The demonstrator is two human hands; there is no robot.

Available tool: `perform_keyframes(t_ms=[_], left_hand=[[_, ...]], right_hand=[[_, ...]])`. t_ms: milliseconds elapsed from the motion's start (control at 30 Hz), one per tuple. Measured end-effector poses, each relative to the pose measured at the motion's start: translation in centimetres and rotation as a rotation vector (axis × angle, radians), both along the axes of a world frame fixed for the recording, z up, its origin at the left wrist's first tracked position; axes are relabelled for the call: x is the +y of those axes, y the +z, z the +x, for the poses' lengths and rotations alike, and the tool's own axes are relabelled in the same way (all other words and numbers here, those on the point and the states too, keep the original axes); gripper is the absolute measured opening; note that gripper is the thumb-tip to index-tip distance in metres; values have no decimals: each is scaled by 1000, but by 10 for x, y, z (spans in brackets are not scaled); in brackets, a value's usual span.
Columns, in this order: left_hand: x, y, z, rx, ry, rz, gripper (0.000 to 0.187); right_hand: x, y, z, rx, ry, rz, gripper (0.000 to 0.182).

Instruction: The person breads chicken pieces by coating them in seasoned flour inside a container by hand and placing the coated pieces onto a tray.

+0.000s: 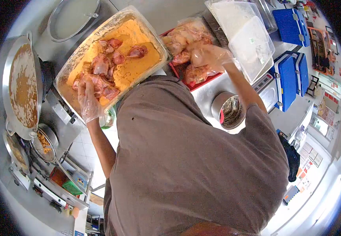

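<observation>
A clear tub (147, 21) of orange breading flour (133, 31) holds several pieces of raw chicken (101, 65). My left hand (87, 100), in a thin clear plastic glove, reaches over the tub's near left side, its fingers extended against the chicken there. To the right of the tub, a red tray (206, 80) carries more raw chicken (196, 74), partly covered by a clear plastic bag (190, 29). My right hand (210, 57), also gloved, is down among these pieces, fingers curled over one; its fingertips are partly hidden by plastic and meat.
At the left stand a wide pan (23, 86) of frothy brown oil and a strainer (44, 145) with fried bits. A metal bowl (74, 23) of cloudy liquid is behind. Right of the tray are a steel pot (228, 110), translucent lids (253, 47) and blue boxes (286, 80).
</observation>
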State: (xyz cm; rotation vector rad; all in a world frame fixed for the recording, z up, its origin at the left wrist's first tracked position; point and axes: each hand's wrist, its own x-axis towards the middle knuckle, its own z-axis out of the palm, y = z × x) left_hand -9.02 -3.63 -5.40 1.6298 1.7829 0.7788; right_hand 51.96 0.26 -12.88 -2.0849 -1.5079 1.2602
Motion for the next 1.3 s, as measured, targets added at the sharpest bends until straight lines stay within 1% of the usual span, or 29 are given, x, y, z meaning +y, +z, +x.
perform_keyframes(t_ms=[33, 100, 167, 200, 267, 300, 367, 400, 433, 467, 500, 600, 633, 733, 767, 800, 867, 900, 967, 1000, 1067, 1100, 1200, 1233, 1300], left_hand=[[-3, -3, 1, -223, 116, -93, 49], [-10, -7, -1, -75, 95, -38, 48], [-20, -7, -8, 660, -178, 279, 47], [-30, -32, -24, 427, -144, 283, 48], [-32, -41, -31, 386, -167, 266, 49], [-27, -42, -22, 404, -177, 251, 50], [-32, -38, -26, 502, -217, 211, 51], [-35, -41, -27, 475, -204, 179, 52], [-31, -66, -40, 248, -154, 54, 49], [-24, -58, -35, 312, -160, 110, 48], [-24, -40, -21, 379, -165, 157, 46], [-5, -20, -11, 92, -149, 42, 48], [1, 6, 8, -40, -103, -44, 49], [22, -36, -6, 328, -377, 265, 46], [32, -15, 14, 405, -436, 355, 43], [40, 8, 42, 226, -421, 150, 38], [56, 53, 99, -113, -274, -230, 28], [63, 53, 118, -330, -257, -376, 26], [73, 43, 169, -407, -554, -173, 26], [80, 23, 188, -313, -730, -54, 27], [88, 23, 222, -302, -919, -47, 29], [91, 41, 239, -387, -933, -166, 29], [109, 17, 256, -495, -931, -289, 20], [111, 10, 264, -538, -826, -312, 17], [117, -3, 274, -368, -742, -158, 15]], right_hand=[[2, -2, -4, -36, 51, 3, 37], [4, -7, -16, -88, 150, 7, 38], [-5, -16, -34, -125, 241, 9, 39], [-15, -25, -54, -150, 293, 13, 39], [-15, -37, -76, -190, 344, 46, 40], [0, -37, -80, -209, 348, 61, 40], [-9, -27, -87, -183, 323, 40, 41], [-11, -25, -91, -170, 318, 33, 41], [-17, -19, -94, -153, 308, 26, 41], [-22, -16, -97, -146, 299, 27, 42], [-25, -12, -98, -135, 292, 21, 42], [-33, -3, -97, -113, 272, 37, 43], [-35, 1, -98, -112, 269, 44, 44], [-38, 8, -99, -93, 262, 72, 45], [-39, 12, -99, -90, 257, 82, 45], [-41, 14, -104, -78, 256, 93, 45], [-44, 23, -110, -58, 255, 116, 46], [-44, 26, -118, -43, 255, 130, 46], [-45, 36, -129, -13, 259, 163, 47], [-43, 39, -135, 7, 264, 181, 48], [-40, 44, -141, 31, 266, 215, 48], [-40, 45, -142, 39, 262, 231, 49], [-49, 51, -121, 70, 230, 296, 50], [-55, 50, -110, 82, 216, 326, 50], [-67, 48, -77, 135, 199, 413, 51]])
